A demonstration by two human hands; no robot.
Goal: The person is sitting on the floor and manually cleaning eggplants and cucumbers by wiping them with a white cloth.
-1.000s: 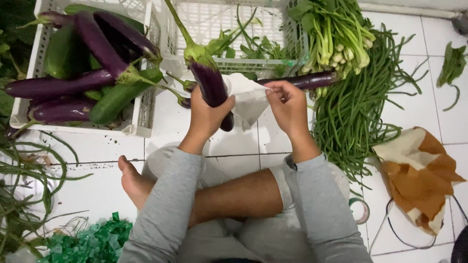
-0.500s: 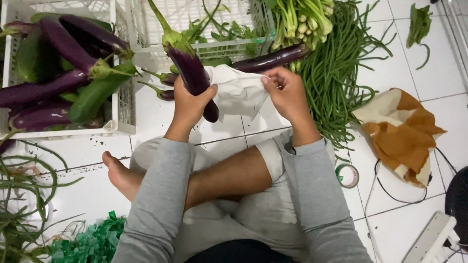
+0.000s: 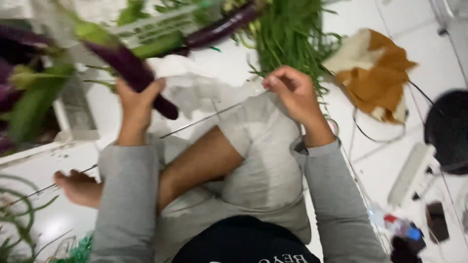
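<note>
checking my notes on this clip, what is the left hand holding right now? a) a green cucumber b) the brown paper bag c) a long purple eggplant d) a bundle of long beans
c: the left hand has its grip around a long purple eggplant with a green cap, while the long beans and brown paper bag lie untouched on the floor.

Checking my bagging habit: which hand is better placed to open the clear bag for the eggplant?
Likely the right hand: it already pinches the bag at its edge, while the left hand is full, gripping the eggplant.
</note>
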